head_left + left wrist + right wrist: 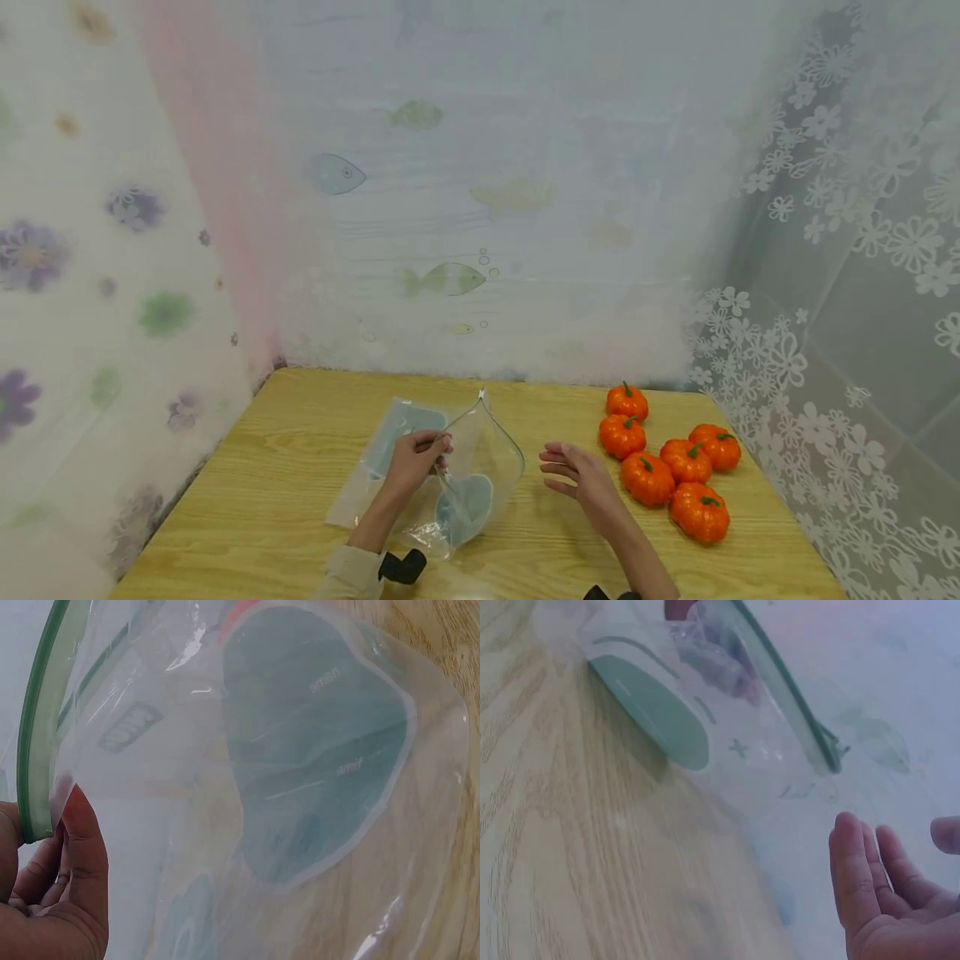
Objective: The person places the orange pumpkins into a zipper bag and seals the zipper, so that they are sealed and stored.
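Note:
A clear zip bag with a green zip edge and a blue-green label patch stands with its mouth spread apart. My left hand pinches the bag's rim at one side, as the left wrist view shows, where the label reads "name" and "time". To the right of the bag my right hand hovers with its fingers loosely extended and holds nothing. In the right wrist view those fingers are apart from the bag.
Several small orange pumpkins with green stems sit at the right of the wooden table. Flat clear bags with a similar label lie beneath and beside the left hand. Patterned curtains surround the table.

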